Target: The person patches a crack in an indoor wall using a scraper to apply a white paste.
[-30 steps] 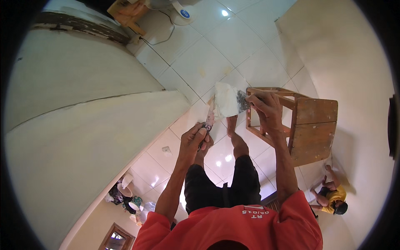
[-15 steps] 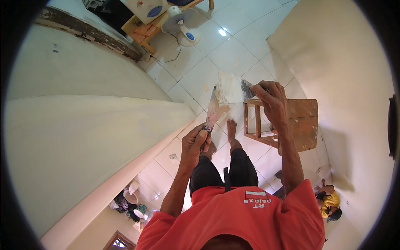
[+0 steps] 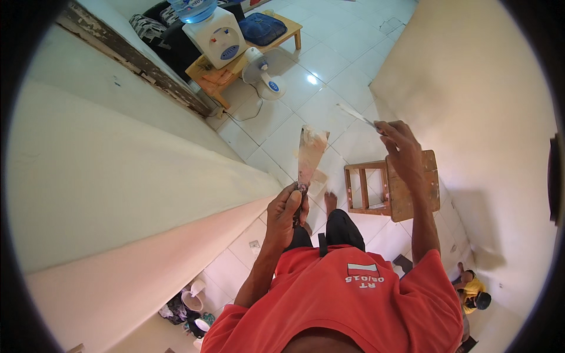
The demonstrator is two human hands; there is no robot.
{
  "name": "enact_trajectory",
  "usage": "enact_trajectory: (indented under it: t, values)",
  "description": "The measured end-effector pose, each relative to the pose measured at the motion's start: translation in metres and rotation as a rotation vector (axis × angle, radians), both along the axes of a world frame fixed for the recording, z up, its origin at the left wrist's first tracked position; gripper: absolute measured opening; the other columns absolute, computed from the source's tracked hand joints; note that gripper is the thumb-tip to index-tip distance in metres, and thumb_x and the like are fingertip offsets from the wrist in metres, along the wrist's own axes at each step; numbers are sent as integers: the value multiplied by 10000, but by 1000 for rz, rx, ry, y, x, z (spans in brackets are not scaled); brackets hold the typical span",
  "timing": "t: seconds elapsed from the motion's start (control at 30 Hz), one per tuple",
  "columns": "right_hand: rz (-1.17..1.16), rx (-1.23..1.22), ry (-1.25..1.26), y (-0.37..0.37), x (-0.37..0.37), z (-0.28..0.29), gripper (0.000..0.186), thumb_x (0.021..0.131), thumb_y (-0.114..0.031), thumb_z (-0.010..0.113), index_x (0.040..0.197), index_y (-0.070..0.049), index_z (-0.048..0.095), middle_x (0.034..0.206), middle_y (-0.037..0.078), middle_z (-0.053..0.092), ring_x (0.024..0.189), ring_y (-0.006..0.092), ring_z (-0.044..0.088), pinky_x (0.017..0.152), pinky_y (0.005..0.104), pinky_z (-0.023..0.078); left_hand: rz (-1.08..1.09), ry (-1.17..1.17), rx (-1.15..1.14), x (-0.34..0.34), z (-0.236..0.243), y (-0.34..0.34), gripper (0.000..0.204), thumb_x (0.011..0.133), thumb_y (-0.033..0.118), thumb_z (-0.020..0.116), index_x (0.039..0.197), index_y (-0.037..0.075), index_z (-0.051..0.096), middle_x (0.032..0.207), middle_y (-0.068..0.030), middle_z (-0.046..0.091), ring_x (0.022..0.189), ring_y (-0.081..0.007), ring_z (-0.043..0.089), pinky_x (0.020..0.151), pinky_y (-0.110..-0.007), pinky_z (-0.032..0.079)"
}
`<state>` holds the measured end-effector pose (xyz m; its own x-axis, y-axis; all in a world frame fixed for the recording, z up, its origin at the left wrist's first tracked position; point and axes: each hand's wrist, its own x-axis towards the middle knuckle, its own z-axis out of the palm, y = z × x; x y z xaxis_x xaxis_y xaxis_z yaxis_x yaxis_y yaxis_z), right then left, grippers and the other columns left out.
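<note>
My left hand (image 3: pixel 285 212) grips the dark handle of a putty knife (image 3: pixel 311 162), its long blade pointing up, smeared with pinkish stain and a lump of cream paste at the tip. My right hand (image 3: pixel 400 147) pinches a second scraper (image 3: pixel 356 113), held nearly edge-on with white paste along it, above and to the right of the first, apart from it. Just below my right hand is a wooden stool (image 3: pixel 364 185) with a paint-spotted seat. A pale square object (image 3: pixel 318 182) is partly hidden behind the putty knife, near my bare foot (image 3: pixel 330 201).
Pale walls (image 3: pixel 118 194) flank me on both sides. Ahead are a low wooden table (image 3: pixel 288 26), a water dispenser (image 3: pixel 213 36), a fan (image 3: pixel 272 85) and a cord on the tiled floor. A person in yellow (image 3: pixel 474 288) crouches behind at right; buckets (image 3: pixel 194 300) lie at lower left.
The two scrapers have separated: my right hand has moved up and right, turning its white-coated blade edge-on. My view has shifted, showing more of the table, dispenser and fan.
</note>
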<state>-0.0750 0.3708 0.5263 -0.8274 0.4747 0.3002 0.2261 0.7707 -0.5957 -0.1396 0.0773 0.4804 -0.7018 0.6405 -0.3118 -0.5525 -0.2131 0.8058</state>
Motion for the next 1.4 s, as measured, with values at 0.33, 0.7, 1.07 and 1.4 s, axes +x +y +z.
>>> enact_trajectory:
  t: [0.33, 0.7, 1.07, 1.4]
  values:
    - [139, 763, -23, -40, 15, 89, 516, 703, 38, 692, 1169, -182, 675, 1000, 65, 603, 912, 221, 601, 745, 354, 510, 45, 7, 0, 3, 28, 9, 351, 1023, 244, 511, 1283, 9, 532, 857, -8, 568, 593, -43, 490, 491, -195, 395]
    - [263, 740, -58, -25, 23, 86, 331, 793, -52, 642, 1108, -143, 685, 959, 59, 577, 903, 213, 577, 731, 357, 474, 214, 142, 59, 19, 33, 28, 322, 1020, 267, 531, 1233, 26, 530, 851, -2, 564, 621, -47, 500, 467, -206, 389]
    - [358, -1074, -57, 30, 31, 41, 380, 888, -185, 630, 1206, 22, 624, 949, 61, 686, 803, 98, 603, 642, 236, 474, 286, 34, 116, 34, 25, 30, 384, 1005, 267, 558, 1271, -6, 520, 834, -14, 579, 601, -52, 506, 449, -200, 381]
    - [551, -1256, -59, -47, 1, 59, 376, 951, -169, 539, 1285, 2, 562, 975, 83, 687, 823, 93, 602, 550, 201, 423, 292, 18, -137, 38, -76, 24, 343, 1020, 287, 507, 1230, 21, 555, 867, -21, 594, 709, -76, 547, 653, -232, 450]
